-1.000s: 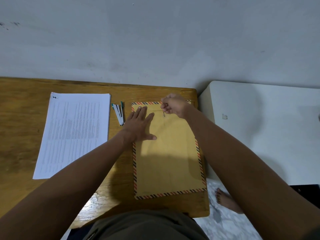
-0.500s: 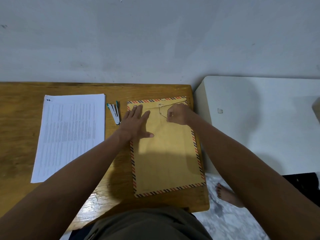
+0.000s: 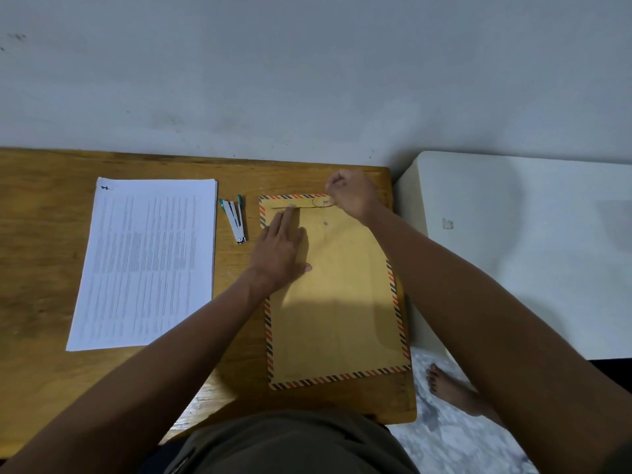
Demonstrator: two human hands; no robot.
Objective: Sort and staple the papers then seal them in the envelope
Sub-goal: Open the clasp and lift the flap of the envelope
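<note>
A brown envelope [image 3: 342, 302] with a striped red and black border lies on the right part of the wooden table [image 3: 41, 234]. My left hand [image 3: 280, 248] lies flat on its upper left, fingers together and pressing down. My right hand [image 3: 352, 196] is a fist at the envelope's top edge, pinching the thin closure string [image 3: 319, 204] near the flap. A small round button [image 3: 325, 223] shows just below. A stack of printed papers [image 3: 147, 261] lies to the left. A white and teal stapler [image 3: 234, 217] rests between the papers and the envelope.
A white cabinet top [image 3: 530, 251] stands right of the table, close to its edge. A grey wall runs behind the table. My bare foot [image 3: 451, 388] is on the patterned floor at lower right.
My right hand has circled with the string: from the top edge down toward the button, then back up to the top right of the flap. My left hand stayed pressed on the envelope.
</note>
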